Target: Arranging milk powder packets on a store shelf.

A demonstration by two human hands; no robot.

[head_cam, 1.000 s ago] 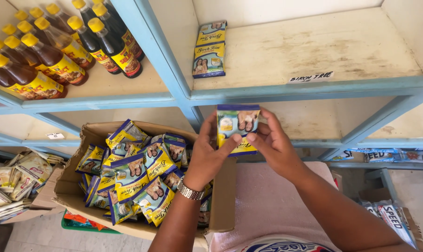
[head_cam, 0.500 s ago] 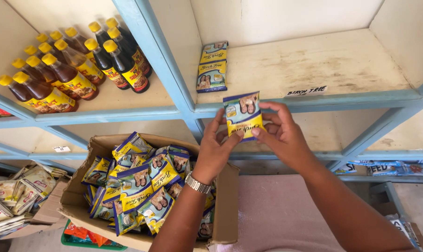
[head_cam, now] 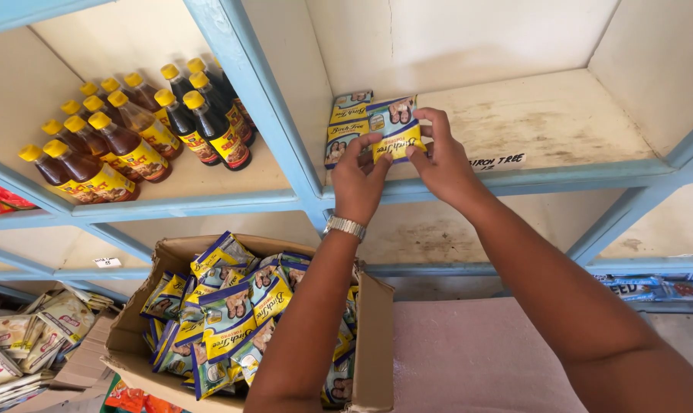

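Shelf [head_cam: 560,122], packet [head_cam: 394,128] pinched between both hands' fingertips [head_cam: 377,139]

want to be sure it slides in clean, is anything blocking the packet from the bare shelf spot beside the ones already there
Nothing visible does. Both the left hand and right hand hold the packet over the shelf, right beside the stacked packets; the board to its right is bare.

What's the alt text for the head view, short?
Two bare hands, left hand and right hand, hold a blue and yellow sachet at a shelf, beside matching sachets stacked there. Below, an open cardboard box holds many more; dark yellow-capped bottles fill the shelf to the left.
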